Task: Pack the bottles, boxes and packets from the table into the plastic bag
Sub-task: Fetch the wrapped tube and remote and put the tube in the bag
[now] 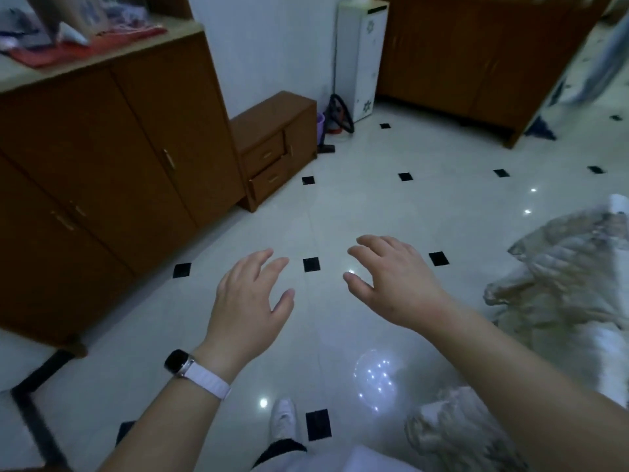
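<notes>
My left hand (250,298) and my right hand (391,277) hover side by side over the tiled floor, palms down, fingers spread and relaxed, holding nothing. A watch with a white strap (195,371) sits on my left wrist. No table, plastic bag, bottle, box or packet shows plainly in this view. A blurred cardboard box (68,13) and red cloth (85,46) lie on the cabinet top at the upper left.
A tall brown cabinet (102,158) fills the left side, with a low drawer unit (275,148) beside it. A white appliance (362,56) stands against the far wall. Pale patterned fabric (561,284) drapes at the right. My white shoe (284,420) is below.
</notes>
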Demonstrator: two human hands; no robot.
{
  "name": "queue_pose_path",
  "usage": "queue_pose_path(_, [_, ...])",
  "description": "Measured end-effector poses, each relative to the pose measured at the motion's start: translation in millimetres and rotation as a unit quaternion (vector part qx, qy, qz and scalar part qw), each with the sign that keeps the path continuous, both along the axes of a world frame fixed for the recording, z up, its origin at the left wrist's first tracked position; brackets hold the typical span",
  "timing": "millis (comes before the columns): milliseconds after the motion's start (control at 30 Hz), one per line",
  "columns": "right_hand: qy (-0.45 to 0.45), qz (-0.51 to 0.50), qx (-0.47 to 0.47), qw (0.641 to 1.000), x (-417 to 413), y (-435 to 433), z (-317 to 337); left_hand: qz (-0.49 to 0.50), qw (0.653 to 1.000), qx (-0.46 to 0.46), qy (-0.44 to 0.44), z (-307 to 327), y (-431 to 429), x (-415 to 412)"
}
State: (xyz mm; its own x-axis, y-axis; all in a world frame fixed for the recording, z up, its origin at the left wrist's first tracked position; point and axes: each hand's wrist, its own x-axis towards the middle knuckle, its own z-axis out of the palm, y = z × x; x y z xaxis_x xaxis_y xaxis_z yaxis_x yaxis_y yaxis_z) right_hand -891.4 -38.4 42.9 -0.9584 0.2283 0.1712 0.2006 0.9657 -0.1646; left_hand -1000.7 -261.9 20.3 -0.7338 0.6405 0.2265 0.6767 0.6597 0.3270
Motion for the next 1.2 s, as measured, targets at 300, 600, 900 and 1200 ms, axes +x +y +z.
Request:
queue_pose_path(300, [0.013, -0.114, 0.029, 0.993, -102.3, 51.1, 19.7, -0.122, 0.991, 0.052, -0.016, 13.3, 93.0, -164.9])
queue_pose_path(600, [-0.008, -0.236, -0.001, 0.972, -121.1, 164.7, -6.1, -0.244, 0.968, 0.049, -0.021, -4.4, 244.5, -219.4])
queue_pose_path(900, [-0.014, -0.277, -0.036, 0.96, -151.4, 333.4, -11.8, -0.292, 0.956, 0.03, 0.007, 9.9, 416.7, -257.7])
queue_pose_path(1200, [0.005, -0.367, -0.028, 0.93, -121.8, 474.7, 17.6, -0.382, 0.922, 0.054, 0.041, 29.4, 592.3, -247.7])
